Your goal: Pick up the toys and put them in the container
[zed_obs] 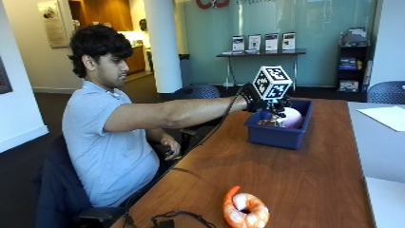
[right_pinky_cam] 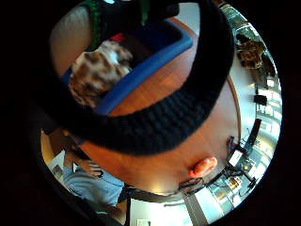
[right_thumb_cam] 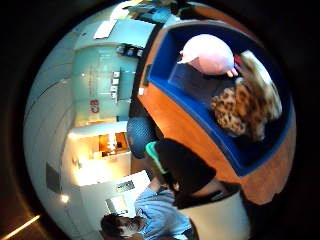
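Note:
My gloved right hand (zed_obs: 263,105) hovers over the near end of a blue container (zed_obs: 278,135) on the wooden table. Its fingers hang relaxed and hold nothing. Inside the container lie a leopard-spotted plush toy (zed_obs: 271,122) (right_thumb_cam: 245,110) (right_pinky_cam: 96,70), just below the hand, and a pink plush toy (zed_obs: 293,117) (right_thumb_cam: 210,54) beside it. An orange shrimp toy (zed_obs: 245,211) (right_pinky_cam: 203,166) lies on the table near its front edge, far from the hand. The container's blue rim (right_pinky_cam: 150,66) (right_thumb_cam: 200,117) shows in both palm views.
The wooden table (zed_obs: 303,175) stretches between the container and the shrimp. Black cables (zed_obs: 171,218) lie at the front corner. A white sheet (zed_obs: 386,116) rests on the grey table to the right. The person's bare hand (zed_obs: 169,145) stays below the table edge.

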A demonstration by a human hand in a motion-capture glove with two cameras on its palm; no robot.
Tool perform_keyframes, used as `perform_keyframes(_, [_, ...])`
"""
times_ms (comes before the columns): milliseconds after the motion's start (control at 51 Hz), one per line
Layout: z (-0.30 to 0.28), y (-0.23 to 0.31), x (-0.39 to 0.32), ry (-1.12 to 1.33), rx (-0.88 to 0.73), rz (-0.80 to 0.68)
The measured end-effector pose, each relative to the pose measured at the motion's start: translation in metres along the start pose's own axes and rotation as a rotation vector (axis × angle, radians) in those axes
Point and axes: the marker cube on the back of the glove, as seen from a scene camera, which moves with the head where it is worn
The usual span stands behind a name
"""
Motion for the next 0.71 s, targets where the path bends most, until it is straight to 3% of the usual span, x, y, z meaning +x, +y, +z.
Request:
perform_keyframes(137, [-0.027,0.032,0.014,-0.259,-0.018,-0.044])
perform_keyframes(275, [-0.056,0.069,0.038,-0.364,-0.022,0.012])
perform_keyframes(530, [-0.103,0.142,0.087,-0.271,0.057,0.169])
perform_keyframes(706, [-0.105,0.216,0.147,0.063,0.134,0.441])
